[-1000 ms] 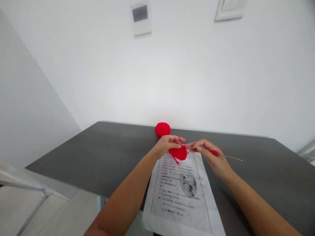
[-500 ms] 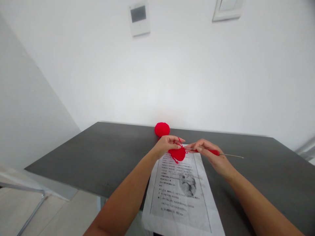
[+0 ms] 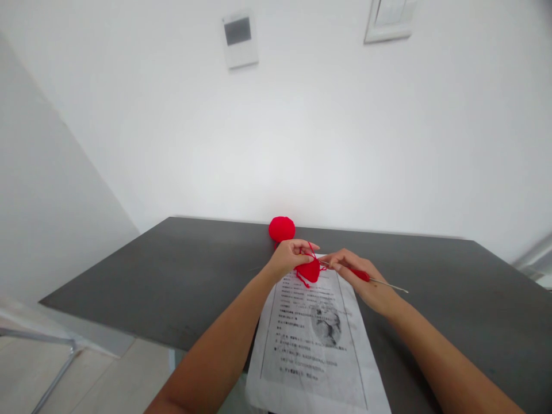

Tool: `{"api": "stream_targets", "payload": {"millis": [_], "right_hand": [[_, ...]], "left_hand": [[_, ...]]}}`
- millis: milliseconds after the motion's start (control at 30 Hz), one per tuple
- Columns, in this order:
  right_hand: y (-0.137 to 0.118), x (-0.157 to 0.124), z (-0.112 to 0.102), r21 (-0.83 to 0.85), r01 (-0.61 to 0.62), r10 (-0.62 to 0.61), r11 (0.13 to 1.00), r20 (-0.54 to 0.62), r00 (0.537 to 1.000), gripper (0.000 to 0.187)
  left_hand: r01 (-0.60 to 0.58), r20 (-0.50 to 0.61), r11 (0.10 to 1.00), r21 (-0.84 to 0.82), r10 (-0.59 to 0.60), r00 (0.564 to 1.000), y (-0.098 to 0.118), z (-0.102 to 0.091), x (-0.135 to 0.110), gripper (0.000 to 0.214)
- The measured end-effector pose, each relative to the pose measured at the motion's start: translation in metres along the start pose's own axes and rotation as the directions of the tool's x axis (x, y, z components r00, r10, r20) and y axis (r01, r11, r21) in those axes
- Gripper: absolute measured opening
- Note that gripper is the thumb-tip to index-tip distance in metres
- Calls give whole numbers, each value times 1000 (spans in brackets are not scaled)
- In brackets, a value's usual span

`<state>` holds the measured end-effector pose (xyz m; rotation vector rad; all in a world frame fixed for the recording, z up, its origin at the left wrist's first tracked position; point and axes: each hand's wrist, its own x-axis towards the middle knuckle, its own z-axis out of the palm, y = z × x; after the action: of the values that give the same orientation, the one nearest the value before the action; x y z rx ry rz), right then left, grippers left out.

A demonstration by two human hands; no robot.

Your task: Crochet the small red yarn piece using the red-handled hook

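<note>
My left hand pinches a small red crochet piece above the top of a printed sheet. A strand of red yarn runs up over its fingers, and a loose tail dangles below the piece. In my right hand is a crochet hook with a red grip and metal shaft. Its tip meets the edge of the piece, though the exact stitch is too small to make out. Just behind my left hand rests a red yarn ball.
The printed sheet, with text and a grey picture, lies on the dark table and reaches past its front edge. A white wall with a control panel and a switch rises behind. Metal tubing stands at lower left.
My right hand and the hook have come closer to the crochet piece, with the hook's back end now slanting lower. The view has shifted slightly.
</note>
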<state>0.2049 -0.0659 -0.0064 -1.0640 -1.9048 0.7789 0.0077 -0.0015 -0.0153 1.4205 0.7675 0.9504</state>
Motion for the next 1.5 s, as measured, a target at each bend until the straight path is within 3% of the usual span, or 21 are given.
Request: {"api": "stream_targets", "payload": {"millis": [333,533,733,933,1167,1333,1500], "right_hand": [[-1,-1,8,-225,145,-150,964,-7,989,18],[9,1,13,-277,296,-316,914,-28,948,15],[18,2,17,-351,351,-413,868,-121,902,13],[16,2,18,-371,404,-467,836,-93,879,15],[15,2,13,-385,418,-491,823,-112,864,17],[16,2,11,-379,429,-495,820,-90,864,18],[16,3,14,-373,429,-492,823,-89,866,18]], "left_hand": [[-184,-30,945,271,199,980,-4,1,1,29],[-266,-1,875,404,291,957,-5,5,0,30],[-197,-94,961,192,218,971,-6,7,3,37],[-68,-88,997,-39,64,994,-7,5,6,50],[-26,-80,998,-65,21,997,-2,0,3,44],[-11,-110,998,-67,3,994,-3,1,3,48],[-33,-112,983,-183,13,994,-11,8,5,58]]}}
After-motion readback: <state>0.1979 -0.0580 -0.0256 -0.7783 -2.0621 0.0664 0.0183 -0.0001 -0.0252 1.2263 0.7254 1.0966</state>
